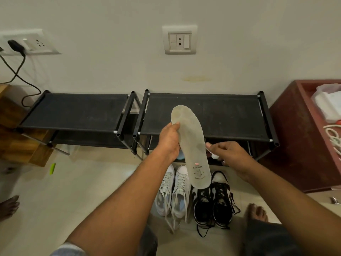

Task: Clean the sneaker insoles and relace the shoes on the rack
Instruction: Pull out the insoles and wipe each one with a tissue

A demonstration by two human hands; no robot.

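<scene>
Insole: the grey insole point(191, 145) is out of its shoe and held up in front of the right rack point(230, 117), toe end up and heel end hanging down. The printed face points at the camera, so I'd guess that's the side getting cleaned.
Left hand: the left hand point(168, 141) grips the insole by its left edge. The thumb is on the front and the other fingers are hidden behind. Holding it by the edge keeps the face free for wiping, I reckon.
Right hand: the right hand point(230, 154) sits just beside the insole's other edge, in front of the rack's lower shelf. Its fingers point(209, 145) are curled, pinching a small white wad point(214, 155). Wipe or cloth, can't tell. Can't tell if it's touching the insole yet either.
White sneakers: the white sneakers point(173, 193) sit side by side on the floor in front of the right rack, laces loose.
Black-and-white sneakers: the black-and-white sneakers point(214, 200) sit just beside those, laces trailing. Probably parked down there for easy reach.
Left rack: the left rack point(77, 111) stands just beside the right rack, against the same wall.
Cabinet: a reddish cabinet point(295, 145) stands on the right rack's other side.
Stage: looks like the cleaning part. Relacing doesn't look done.
</scene>
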